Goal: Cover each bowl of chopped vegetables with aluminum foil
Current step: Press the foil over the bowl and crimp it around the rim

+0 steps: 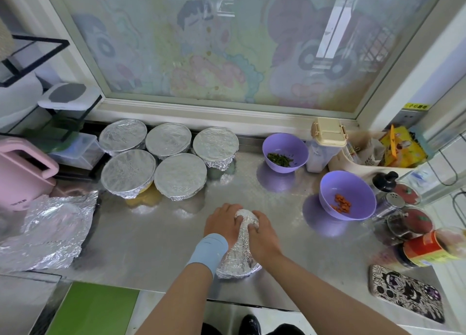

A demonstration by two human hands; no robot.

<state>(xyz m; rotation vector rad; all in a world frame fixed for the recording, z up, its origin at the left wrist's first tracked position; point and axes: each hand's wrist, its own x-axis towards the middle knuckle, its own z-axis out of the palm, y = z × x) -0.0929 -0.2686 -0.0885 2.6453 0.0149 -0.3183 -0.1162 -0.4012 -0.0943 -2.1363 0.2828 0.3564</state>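
A bowl wrapped in aluminum foil (239,254) sits on the steel counter near its front edge. My left hand (220,225), with a blue wristband, and my right hand (262,233) both press down on its foil, fingers curled over the far rim. Several foil-covered bowls (166,158) stand grouped at the back left. Two purple bowls stay uncovered: one with chopped greens (285,151) at the back right, one with orange carrot pieces (347,194) to the right of my hands. Loose crumpled foil sheets (48,231) lie at the left edge.
A pink appliance (22,173) and a black wire rack (63,122) stand at the left. Spice jars and bottles (408,216), a beige lidded container (327,143) and a tray with packets (393,150) crowd the right. A patterned phone (406,293) lies front right.
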